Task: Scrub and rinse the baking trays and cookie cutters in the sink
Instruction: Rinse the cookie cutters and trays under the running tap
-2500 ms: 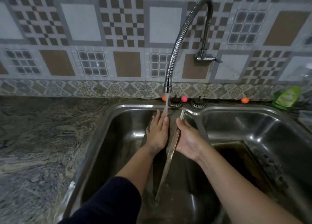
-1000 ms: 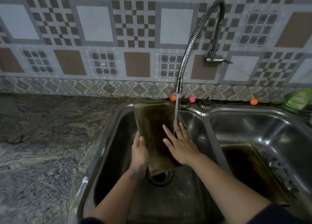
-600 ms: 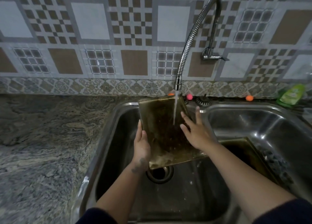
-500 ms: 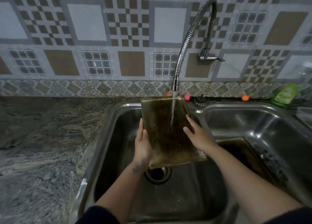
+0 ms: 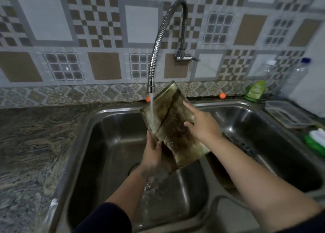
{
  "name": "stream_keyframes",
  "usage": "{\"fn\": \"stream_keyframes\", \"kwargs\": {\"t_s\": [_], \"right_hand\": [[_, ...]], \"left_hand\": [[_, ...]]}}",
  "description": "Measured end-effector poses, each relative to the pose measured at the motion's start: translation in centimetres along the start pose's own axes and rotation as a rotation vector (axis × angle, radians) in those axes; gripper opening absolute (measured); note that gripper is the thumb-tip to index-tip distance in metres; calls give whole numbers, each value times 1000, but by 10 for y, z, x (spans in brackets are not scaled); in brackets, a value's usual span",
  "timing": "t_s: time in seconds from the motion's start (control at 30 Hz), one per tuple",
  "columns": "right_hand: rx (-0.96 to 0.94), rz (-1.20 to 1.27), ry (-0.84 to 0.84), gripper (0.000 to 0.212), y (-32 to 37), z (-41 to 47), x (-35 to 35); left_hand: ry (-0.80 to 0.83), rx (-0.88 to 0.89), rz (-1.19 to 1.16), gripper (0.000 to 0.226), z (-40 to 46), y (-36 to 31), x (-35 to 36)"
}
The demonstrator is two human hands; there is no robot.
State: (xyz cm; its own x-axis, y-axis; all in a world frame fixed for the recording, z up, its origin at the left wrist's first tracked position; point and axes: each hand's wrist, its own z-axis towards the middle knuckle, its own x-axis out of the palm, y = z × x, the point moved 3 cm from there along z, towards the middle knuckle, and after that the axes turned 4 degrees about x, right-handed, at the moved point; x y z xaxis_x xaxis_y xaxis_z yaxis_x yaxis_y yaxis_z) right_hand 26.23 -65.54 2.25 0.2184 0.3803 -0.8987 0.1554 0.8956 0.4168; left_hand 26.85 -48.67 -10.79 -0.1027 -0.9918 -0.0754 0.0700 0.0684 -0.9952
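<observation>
The left hand (image 5: 153,155) is gripping the lower left edge of the baking tray (image 5: 174,127), its fingers curling round the rim from beneath, though the water is blurring the exact grip. The right hand (image 5: 202,125) is lying on the tray's inner face with fingers straight and spread, pressing rather than grasping. The tray is being held tilted over the left basin of the sink (image 5: 98,144), its far corner raised toward the tiled wall, its stained brown surface facing the camera. Water from the flexible tap (image 5: 158,44) is striking the tray's upper left part and running down past the left wrist into the basin. A second dark tray (image 5: 219,173) is lying in the right basin, mostly hidden behind the right forearm. On the ledge behind the sink two small orange balls (image 5: 222,95) are sitting. To the right, a green soap pouch (image 5: 255,92), clear bottles (image 5: 297,74) and a clear plastic container (image 5: 288,115) are standing on the worktop (image 5: 35,144).
</observation>
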Motion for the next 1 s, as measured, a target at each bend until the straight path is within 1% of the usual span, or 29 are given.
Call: {"fn": "stream_keyframes", "kwargs": {"t_s": [0.03, 0.1, 0.2, 0.23, 0.3, 0.4, 0.47, 0.53, 0.67, 0.83, 0.93, 1.0], "right_hand": [[-29, -72, -21, 69, -1, 3, -12], [-85, -171, -70, 67, -6, 8, -37], [-100, -271, -96, 67, -25, 20, -73], [-96, -282, -95, 68, -35, 25, -83], [-67, -262, -67, 68, -62, 36, -95], [16, -181, 23, 71, -120, 50, -83], [81, -98, 75, 73, -161, 56, -60], [133, 12, 127, 75, -196, 57, -34], [222, 191, 227, 74, -253, 47, 16], [277, 244, 315, 69, -290, 33, 60], [272, 126, 370, 64, -295, 31, 74], [250, -1, 353, 60, -291, 28, 80]], "left_hand": [[38, 5, -13, 68, 4, 0, 13], [99, 59, 95, 64, 2, -22, 37], [131, 54, 393, 43, 11, -36, 71], [142, 47, 457, 41, 14, -34, 83], [226, 53, 718, 50, 21, -31, 106], [328, -44, 938, 64, 14, -24, 132], [352, -72, 1110, 71, 9, -19, 144], [317, -67, 1211, 75, 5, -17, 147], [234, -15, 1309, 76, 2, -15, 150], [203, -23, 1328, 75, 6, -16, 151], [192, 3, 1331, 74, 8, -15, 150], [194, 14, 1330, 73, 8, -16, 148]]}}
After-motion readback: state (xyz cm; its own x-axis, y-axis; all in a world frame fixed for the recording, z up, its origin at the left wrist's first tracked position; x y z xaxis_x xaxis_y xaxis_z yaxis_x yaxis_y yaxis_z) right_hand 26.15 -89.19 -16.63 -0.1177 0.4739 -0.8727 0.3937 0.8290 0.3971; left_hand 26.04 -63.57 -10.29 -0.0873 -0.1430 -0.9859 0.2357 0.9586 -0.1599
